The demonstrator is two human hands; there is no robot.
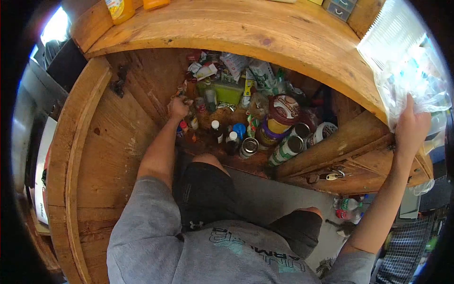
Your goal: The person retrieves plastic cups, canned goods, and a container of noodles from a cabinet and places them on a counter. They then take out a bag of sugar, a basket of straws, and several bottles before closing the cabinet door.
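Note:
Inside an open wooden cupboard, my left hand (178,108) reaches to the left side among small bottles, its fingers curled; what they hold, if anything, is too small to make out. Close to it stand a clear glass bottle (210,96) and a red-labelled jar (200,105). Two dark bottles with white caps (215,131) stand nearer the front edge. My right hand (412,124) is raised at the far right, its fingers closed on a clear plastic bag (411,80) at the counter's edge.
The wooden counter (227,35) arches above the cupboard. Its left door (111,156) and right door (352,165) stand open. Several jars, cans (287,150), a green container (228,93) and packets crowd the inside. Plastic bottles (347,204) lie on the floor at right.

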